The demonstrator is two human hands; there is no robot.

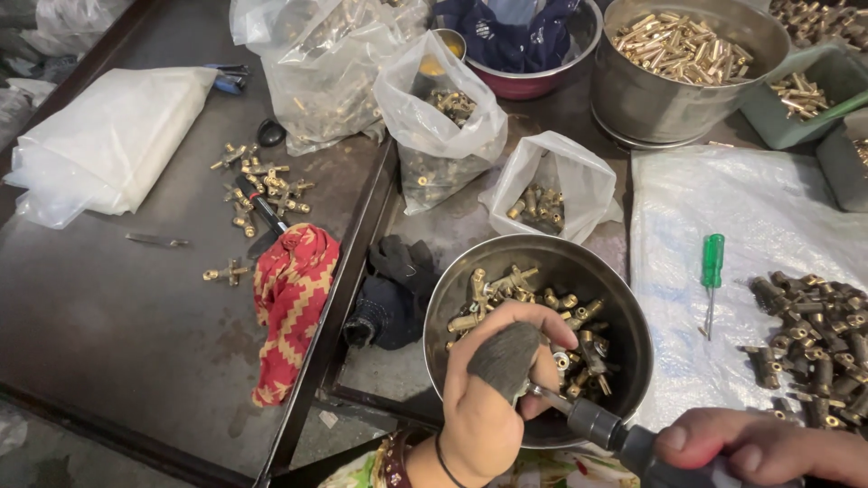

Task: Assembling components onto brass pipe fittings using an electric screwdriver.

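Hands work over a steel bowl (pixel 633 312) of brass fittings (pixel 506 289). Left hand (pixel 493 389), thumb wrapped in grey cloth, closes around something small above the bowl; what it pinches is hidden, probably a fitting. Right hand (pixel 768 447) grips the dark handle of a screwdriver (pixel 601 425), its shaft running into the left fist. For clean work, keeping shaft and part in line and low over the bowl seems wise. A green screwdriver (pixel 712 271) lies on plastic sheet (pixel 723 199) nearby.
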